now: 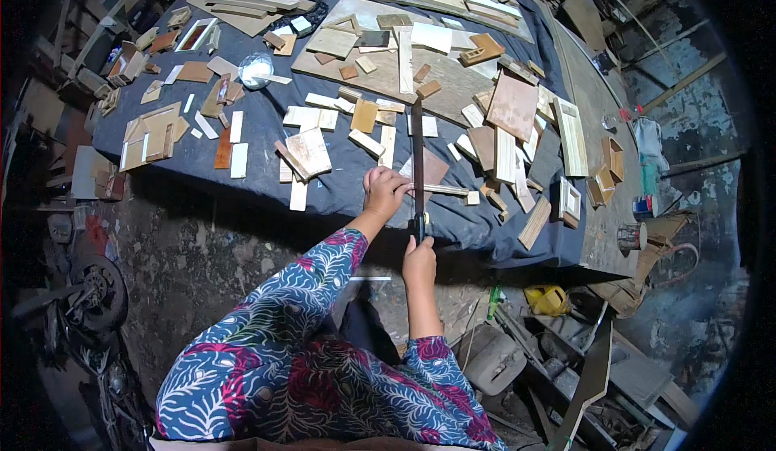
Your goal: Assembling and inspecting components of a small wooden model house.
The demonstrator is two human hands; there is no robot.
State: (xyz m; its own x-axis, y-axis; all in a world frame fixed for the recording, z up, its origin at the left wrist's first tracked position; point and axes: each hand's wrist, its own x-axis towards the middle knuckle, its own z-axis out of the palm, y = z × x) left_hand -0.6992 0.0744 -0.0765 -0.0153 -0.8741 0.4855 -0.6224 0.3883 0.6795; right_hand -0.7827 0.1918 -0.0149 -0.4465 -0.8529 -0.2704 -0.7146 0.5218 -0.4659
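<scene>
My right hand is closed round the dark handle of a handsaw. Its long, narrow blade points away from me and crosses a thin wooden strip near the table's front edge. Just left of the blade, my left hand grips the end of that strip, with the fingers curled over it. The strip's right end reaches a small pale block. Behind the blade lies a flat brownish-pink board. Whether the teeth have entered the wood is too small to tell.
Wooden offcuts cover the dark cloth, with a large plywood sheet farther back. A round tub of white stuff stands at left. Small open wooden boxes and a tin can sit at right. Scrap and a yellow container lie below.
</scene>
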